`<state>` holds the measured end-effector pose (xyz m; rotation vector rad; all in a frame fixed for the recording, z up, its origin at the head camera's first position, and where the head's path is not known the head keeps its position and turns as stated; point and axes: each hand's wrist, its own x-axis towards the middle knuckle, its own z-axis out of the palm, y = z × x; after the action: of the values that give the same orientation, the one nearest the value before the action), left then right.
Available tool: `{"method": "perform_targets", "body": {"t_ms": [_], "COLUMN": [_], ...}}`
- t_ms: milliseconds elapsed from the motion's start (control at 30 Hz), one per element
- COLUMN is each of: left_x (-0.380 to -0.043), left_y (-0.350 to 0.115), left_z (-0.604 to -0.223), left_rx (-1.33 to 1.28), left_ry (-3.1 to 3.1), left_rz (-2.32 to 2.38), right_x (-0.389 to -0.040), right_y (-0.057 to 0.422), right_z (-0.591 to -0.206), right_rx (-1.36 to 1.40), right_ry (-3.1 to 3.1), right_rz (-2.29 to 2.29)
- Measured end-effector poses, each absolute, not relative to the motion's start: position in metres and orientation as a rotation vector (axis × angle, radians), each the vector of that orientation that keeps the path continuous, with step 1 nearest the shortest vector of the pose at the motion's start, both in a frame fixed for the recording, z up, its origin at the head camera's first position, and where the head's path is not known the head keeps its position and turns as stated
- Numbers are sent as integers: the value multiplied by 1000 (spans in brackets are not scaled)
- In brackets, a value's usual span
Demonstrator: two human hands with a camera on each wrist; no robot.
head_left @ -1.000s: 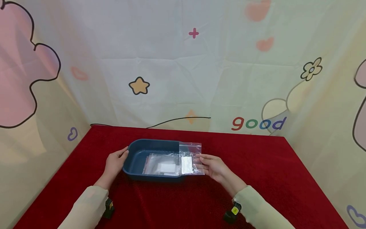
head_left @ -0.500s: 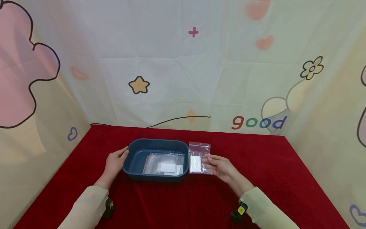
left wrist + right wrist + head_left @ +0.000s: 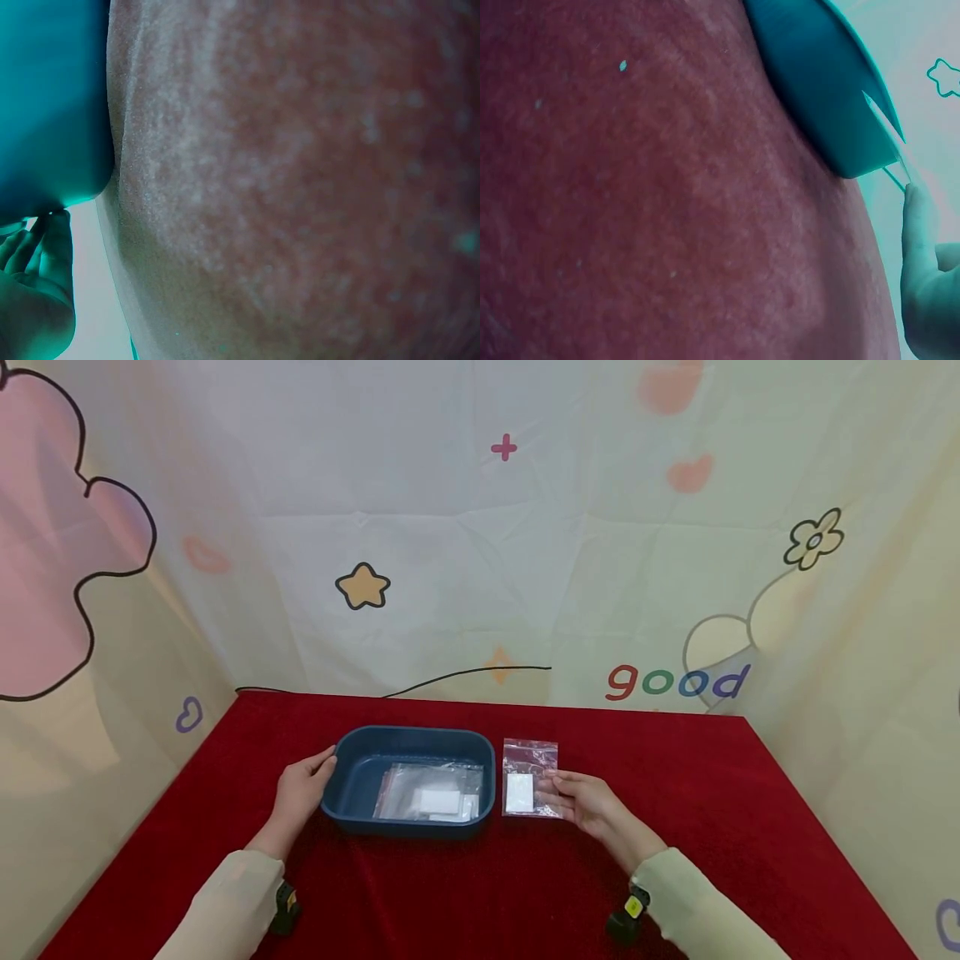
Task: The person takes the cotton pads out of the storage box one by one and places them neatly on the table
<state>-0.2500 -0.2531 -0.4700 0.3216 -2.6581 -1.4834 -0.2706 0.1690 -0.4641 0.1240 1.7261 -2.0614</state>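
Left hand (image 3: 303,787) grips near end of tub (image 3: 408,828), likely steadying it | right hand (image 3: 592,803) pinches bag (image 3: 529,758) by nearer edge, seemingly leaving white insert (image 3: 520,793) uncovered | bag just left of right hand, apart from tub

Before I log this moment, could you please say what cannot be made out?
Head: any print on the white piece in the held bag, too small.
Head: how many bags the blue bin holds; they overlap.
Left wrist: part of the left hand, past left edge.
Right wrist: part of the right hand, past right edge.
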Motion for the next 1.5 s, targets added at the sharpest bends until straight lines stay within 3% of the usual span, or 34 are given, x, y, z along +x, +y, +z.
{"method": "perform_targets", "body": {"t_ms": [633,1500], "left_x": [-251,-251], "left_y": [-254,-255], "left_z": [-469,-470], "left_rx": [313,321], "left_ry": [-2653,-2649], "left_rz": [-1525,-1521], "right_x": [-273,-278], "right_y": [164,167], "right_z": [-481,-477], "right_rx": [188,174], "right_ry": [1729,1976], "right_rz": [-2000,-1812]}}
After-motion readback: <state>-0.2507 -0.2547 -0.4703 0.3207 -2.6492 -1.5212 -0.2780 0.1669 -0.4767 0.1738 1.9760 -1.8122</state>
